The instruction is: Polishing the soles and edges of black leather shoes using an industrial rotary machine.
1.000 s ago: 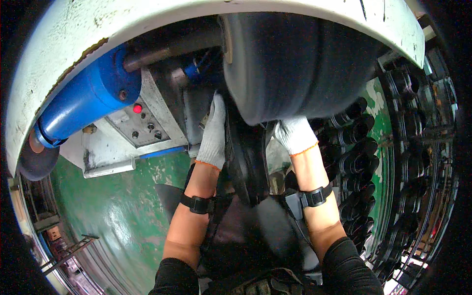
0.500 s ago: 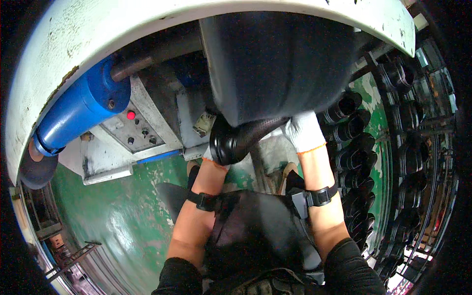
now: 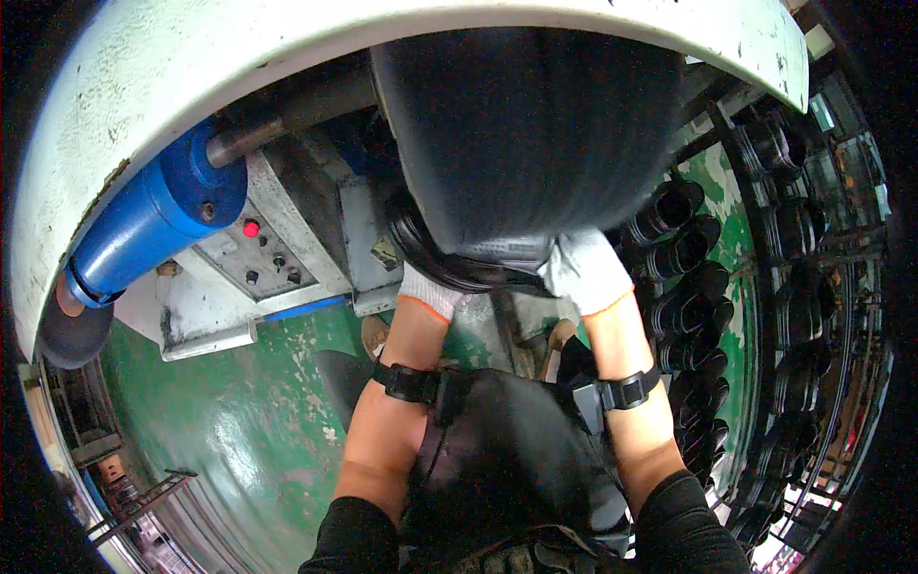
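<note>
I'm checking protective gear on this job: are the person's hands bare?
No, the left hand and right hand at the black shoe both wear white gloves.

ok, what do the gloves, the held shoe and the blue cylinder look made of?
Gloves: knitted textile, matte, going by the soft white fabric and stretchy-looking cuffs; fibre unclear.
Shoe: leather or a synthetic, glossy, from bright streaks on smooth black.
Blue cylinder: probably painted metal, given its even, shiny coat.
</note>
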A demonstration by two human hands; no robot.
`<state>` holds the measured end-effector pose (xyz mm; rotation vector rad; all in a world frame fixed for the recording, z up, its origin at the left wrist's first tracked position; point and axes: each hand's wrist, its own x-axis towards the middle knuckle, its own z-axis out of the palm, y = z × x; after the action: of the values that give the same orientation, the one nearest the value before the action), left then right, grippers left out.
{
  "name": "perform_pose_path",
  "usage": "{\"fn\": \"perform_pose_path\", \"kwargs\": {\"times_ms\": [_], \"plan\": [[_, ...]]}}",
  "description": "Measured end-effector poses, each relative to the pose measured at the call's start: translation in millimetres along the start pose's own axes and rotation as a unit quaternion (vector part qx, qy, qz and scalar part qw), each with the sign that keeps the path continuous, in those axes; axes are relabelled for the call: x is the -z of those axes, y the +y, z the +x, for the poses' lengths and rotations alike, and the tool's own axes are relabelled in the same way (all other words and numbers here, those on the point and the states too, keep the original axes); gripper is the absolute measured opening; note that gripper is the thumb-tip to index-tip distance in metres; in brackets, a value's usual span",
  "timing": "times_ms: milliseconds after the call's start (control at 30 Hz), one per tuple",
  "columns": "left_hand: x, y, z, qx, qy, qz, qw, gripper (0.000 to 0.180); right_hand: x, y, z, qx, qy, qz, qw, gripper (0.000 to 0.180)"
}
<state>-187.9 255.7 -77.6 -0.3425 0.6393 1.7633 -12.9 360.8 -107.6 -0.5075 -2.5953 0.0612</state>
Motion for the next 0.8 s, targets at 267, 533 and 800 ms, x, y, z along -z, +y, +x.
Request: {"fn": "perform_pose_path", "kwargs": {"times_ms": [267,533,800], "plan": [[59,47,12,-0.264,-0.119,0.255,0.922,0.049,-20,-66,42,-0.067,-0.056,0.0,0.996,0.041],[29,65,0,-0.228,-0.145,-0.053,0.961,0.057,-7,-108,71,-0.075,-0.036,-0.08,0.993,0.036],[-1,48,-15,-0.212,-0.071,-0.017,0.974,0.059,1,-102,81,-0.093,0.07,-0.076,0.99,0.037]]}}
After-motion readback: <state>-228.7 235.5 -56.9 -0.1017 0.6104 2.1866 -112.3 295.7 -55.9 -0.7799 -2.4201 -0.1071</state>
